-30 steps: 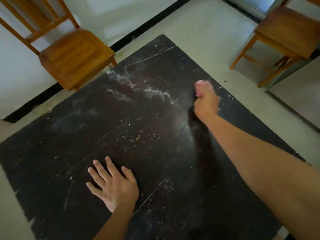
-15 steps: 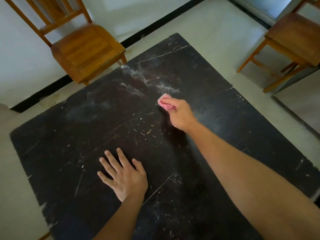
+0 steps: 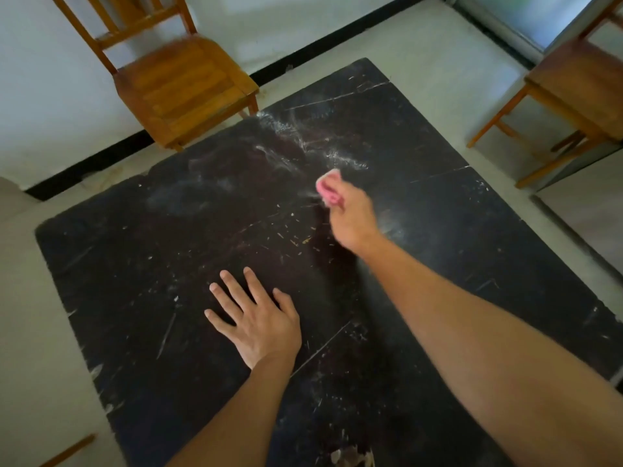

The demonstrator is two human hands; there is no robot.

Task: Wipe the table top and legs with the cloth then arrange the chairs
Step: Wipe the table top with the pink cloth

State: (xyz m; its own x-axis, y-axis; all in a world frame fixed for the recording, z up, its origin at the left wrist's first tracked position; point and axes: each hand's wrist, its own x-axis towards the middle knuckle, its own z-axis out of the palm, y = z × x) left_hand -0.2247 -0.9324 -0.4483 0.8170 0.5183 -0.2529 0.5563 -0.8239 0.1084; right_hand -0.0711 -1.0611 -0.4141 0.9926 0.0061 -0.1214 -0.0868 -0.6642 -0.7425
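Since my right hand [image 3: 354,220] swept the pink cloth [image 3: 328,188] in from the right, its fingers [image 3: 338,199] stay clamped on the soft wad, just short of the chalky smear [image 3: 337,156] beyond them. My left hand [image 3: 259,318] lies flat, fingers spread, on the scratched black table [image 3: 135,264]; the top is only part-wiped, I judge.

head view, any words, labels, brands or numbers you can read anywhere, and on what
No readable text anywhere in this view.
On the scratched black table top: only pale scratches and dust smears.
On the crumpled pink cloth gripped by the right hand: no label shows.
On the slatted brown wooden chair and the second brown wooden chair: no marks.
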